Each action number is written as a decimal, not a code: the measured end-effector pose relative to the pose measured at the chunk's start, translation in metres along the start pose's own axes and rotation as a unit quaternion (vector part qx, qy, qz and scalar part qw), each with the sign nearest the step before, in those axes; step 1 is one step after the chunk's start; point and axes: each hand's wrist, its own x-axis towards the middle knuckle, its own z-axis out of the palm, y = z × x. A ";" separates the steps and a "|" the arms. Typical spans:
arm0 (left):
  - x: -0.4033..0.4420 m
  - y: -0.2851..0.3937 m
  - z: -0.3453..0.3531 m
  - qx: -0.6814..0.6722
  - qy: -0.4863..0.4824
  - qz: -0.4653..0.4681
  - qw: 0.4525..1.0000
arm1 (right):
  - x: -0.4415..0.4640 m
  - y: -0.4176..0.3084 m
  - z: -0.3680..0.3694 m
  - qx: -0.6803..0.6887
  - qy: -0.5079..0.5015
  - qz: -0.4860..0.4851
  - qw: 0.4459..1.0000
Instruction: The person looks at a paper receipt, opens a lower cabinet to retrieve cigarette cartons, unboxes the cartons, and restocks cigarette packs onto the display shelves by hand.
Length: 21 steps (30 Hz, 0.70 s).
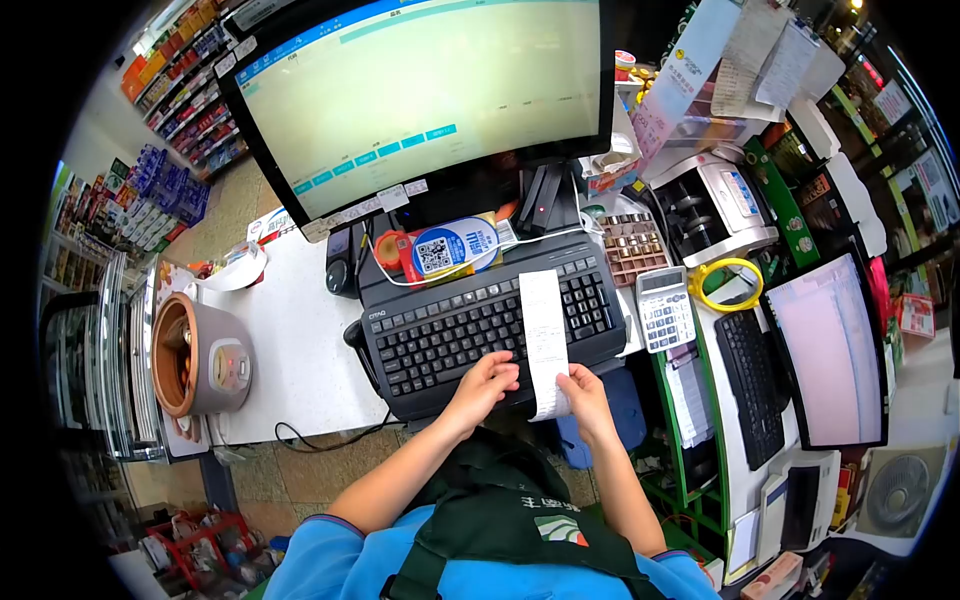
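Note:
A long white paper receipt [545, 330] with faint print lies over the right part of the black keyboard [430, 340], its lower end hanging past the front edge. My right hand [583, 395] pinches the receipt's right edge near the bottom between thumb and fingers. To the left of the paper, my left hand [487, 385] hovers at the keyboard's front edge, fingers partly curled and apart, with nothing in it. Behind the keyboard stands a large monitor [420, 90] with a mostly pale screen.
A ceramic-lined cooker [225, 365] stands at the counter's left. On the right are a calculator [665, 310], a coin tray [632, 247], a yellow tape roll [725, 284], a bill counter [712, 205], and a second keyboard [750, 385] beside another monitor [830, 350]. A cable [330, 440] trails along the front edge.

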 end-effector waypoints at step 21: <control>0.045 0.040 -0.016 -0.068 0.057 0.036 0.995 | -0.009 0.014 0.004 -0.001 -0.035 0.025 0.999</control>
